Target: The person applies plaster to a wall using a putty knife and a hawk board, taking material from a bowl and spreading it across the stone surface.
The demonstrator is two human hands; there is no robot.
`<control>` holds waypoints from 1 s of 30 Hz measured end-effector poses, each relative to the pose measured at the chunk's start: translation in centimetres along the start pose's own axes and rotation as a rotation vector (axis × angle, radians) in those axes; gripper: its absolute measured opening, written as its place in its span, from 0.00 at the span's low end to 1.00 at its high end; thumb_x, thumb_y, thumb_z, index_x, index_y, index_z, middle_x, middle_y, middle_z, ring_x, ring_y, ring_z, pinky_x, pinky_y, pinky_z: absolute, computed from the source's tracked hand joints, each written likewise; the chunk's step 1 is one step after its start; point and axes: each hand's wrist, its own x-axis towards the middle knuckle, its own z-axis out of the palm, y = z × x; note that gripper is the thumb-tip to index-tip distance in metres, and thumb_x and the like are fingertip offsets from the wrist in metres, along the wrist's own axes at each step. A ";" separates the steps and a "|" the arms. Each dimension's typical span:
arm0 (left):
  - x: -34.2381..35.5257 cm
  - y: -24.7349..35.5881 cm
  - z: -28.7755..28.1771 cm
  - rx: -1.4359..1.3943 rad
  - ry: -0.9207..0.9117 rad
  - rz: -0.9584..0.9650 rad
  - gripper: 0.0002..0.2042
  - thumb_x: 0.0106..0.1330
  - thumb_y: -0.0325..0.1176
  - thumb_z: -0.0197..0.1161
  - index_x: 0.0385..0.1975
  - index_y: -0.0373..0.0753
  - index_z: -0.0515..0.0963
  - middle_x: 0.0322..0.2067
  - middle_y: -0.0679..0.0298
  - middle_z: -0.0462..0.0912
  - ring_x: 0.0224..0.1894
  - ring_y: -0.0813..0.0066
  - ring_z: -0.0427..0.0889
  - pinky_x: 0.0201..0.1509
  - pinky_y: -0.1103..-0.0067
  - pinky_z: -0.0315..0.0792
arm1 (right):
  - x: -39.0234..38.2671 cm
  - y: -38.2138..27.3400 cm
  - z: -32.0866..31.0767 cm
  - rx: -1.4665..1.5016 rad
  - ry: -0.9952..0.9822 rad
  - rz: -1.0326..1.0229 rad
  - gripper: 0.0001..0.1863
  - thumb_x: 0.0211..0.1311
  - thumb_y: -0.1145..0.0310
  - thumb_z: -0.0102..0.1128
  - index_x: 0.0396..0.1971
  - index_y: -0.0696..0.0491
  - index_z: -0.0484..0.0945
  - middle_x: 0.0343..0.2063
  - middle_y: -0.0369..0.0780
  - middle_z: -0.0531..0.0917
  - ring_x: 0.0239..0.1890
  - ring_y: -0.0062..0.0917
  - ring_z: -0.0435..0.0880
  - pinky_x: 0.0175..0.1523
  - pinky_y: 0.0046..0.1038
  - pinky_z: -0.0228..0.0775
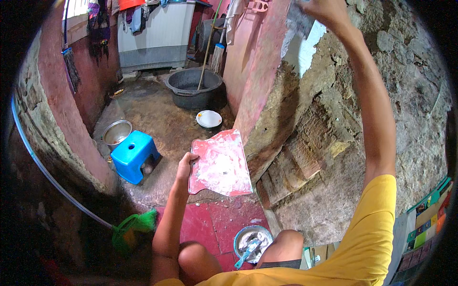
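Observation:
My left hand [185,167] grips the edge of a pinkish-red board [196,178] smeared with thick white paste, thumb on top. My right hand [329,13] is raised to the wall at the upper right, closed on a flat grey scraper [299,23]. The scraper is blurred and cut off by the top edge. Below it, a smooth white patch [309,50] of paste covers part of the rough wall [334,90]. Between my knees stands a bowl [237,245] of white paste, with a teal-handled tool [244,257] resting in it.
A blue stool [131,155] and a metal bowl [117,132] stand ahead to the left. Farther back are a white plate [209,119] and a large black tub [195,97] with a stick in it. A green broom [136,229] lies near my left arm; exposed bricks [291,174] edge the wall.

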 end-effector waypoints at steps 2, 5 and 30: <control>-0.7 0.0 1.7 -0.008 0.003 0.004 0.12 0.48 0.35 0.51 0.26 0.31 0.70 0.21 0.58 0.74 0.19 0.68 0.75 0.28 0.76 0.72 | 0.7 3.0 0.0 -0.080 0.163 -0.022 0.15 0.36 0.71 0.55 0.30 0.55 0.76 0.21 0.50 0.76 0.27 0.41 0.77 0.34 0.34 0.68; -0.2 -0.2 0.4 -0.087 -0.035 -0.004 0.12 0.47 0.35 0.52 0.25 0.32 0.70 0.20 0.58 0.74 0.19 0.68 0.74 0.28 0.76 0.72 | 0.2 -0.5 -2.7 0.229 -0.064 0.022 0.14 0.37 0.70 0.54 0.30 0.55 0.76 0.21 0.50 0.76 0.26 0.40 0.77 0.32 0.33 0.68; 0.3 -0.4 -0.7 -0.011 -0.016 0.005 0.12 0.48 0.35 0.50 0.26 0.31 0.70 0.22 0.57 0.74 0.21 0.66 0.75 0.29 0.75 0.72 | -2.3 -1.0 -1.1 0.103 -0.347 -0.031 0.15 0.43 0.66 0.59 0.34 0.54 0.75 0.25 0.45 0.79 0.28 0.31 0.78 0.35 0.29 0.68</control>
